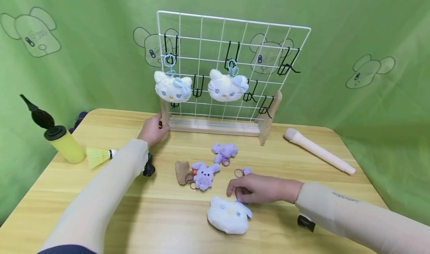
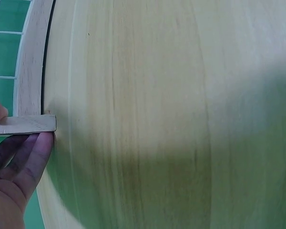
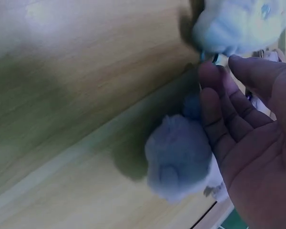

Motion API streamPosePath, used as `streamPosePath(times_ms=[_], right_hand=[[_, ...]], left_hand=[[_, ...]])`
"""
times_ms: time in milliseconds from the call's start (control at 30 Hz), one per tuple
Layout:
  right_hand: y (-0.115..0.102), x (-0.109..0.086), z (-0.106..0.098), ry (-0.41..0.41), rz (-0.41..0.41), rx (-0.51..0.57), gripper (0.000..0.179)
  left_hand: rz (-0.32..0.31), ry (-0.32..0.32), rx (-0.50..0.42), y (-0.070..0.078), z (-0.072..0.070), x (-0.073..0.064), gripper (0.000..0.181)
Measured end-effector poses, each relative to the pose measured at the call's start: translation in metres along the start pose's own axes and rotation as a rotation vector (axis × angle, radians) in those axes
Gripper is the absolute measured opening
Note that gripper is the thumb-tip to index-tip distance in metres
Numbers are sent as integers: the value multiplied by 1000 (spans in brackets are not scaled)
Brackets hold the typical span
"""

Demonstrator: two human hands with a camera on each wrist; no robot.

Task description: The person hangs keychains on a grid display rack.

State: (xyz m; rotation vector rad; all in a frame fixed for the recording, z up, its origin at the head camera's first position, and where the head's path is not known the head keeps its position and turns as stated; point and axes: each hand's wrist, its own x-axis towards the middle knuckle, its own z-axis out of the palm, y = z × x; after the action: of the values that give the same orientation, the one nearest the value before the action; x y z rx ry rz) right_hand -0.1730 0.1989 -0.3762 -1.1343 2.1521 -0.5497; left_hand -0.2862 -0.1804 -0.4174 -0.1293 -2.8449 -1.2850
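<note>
My left hand (image 1: 152, 131) grips the left wooden end piece (image 2: 26, 125) of a wire display rack, with the thumb on one side and fingers on the other. A white cat-head plush keychain (image 1: 229, 216) with a blue bow lies on the table at the front. At its top, my right hand (image 1: 258, 188) pinches its blue clasp between thumb and fingertips; the clasp is mostly hidden by the fingers. Two similar cat-head plush keychains, one at left (image 1: 172, 88) and one at centre (image 1: 226, 87), hang from the rack's black hooks. A purple plush (image 3: 178, 157) lies beside the right fingers.
The rack's wooden base (image 1: 215, 126) stands at the table's back. Between the hands lie a purple bunny plush (image 1: 203, 175), a brown piece (image 1: 182, 172) and another purple plush (image 1: 226, 149). A pink microphone (image 1: 319, 151) lies right; a yellow pump bottle (image 1: 68, 147) and shuttlecock (image 1: 99, 156) are left.
</note>
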Motion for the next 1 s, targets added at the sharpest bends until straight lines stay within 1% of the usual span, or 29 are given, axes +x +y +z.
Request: streamPosePath(times_ms=[167,267,400,533,667,833,1000], right_hand=[[-1,3,5,-12,-26,-25,31],[-1,3,8,-8,-19,-25,33],[-1,3,11,-1,11,-21,29],[0,4,13,10,13,-41,22],[1,5,16,33,23,-70,15],[1,4,18,64,27,-102,15],[1,5,17,66,39,-104,17]], left_hand=[[0,1,7,-1,-1,1,58],[0,-3,5,0,-1,1,58],[2,-10,-4,2,-1,-1,60],[10,-6,-5,1,-1,-2,59],[-7,-16,-14,1,-1,-2,60],[0,-9,1,2,-1,-2,58],[1,-6,3,3,-2,-3,57]])
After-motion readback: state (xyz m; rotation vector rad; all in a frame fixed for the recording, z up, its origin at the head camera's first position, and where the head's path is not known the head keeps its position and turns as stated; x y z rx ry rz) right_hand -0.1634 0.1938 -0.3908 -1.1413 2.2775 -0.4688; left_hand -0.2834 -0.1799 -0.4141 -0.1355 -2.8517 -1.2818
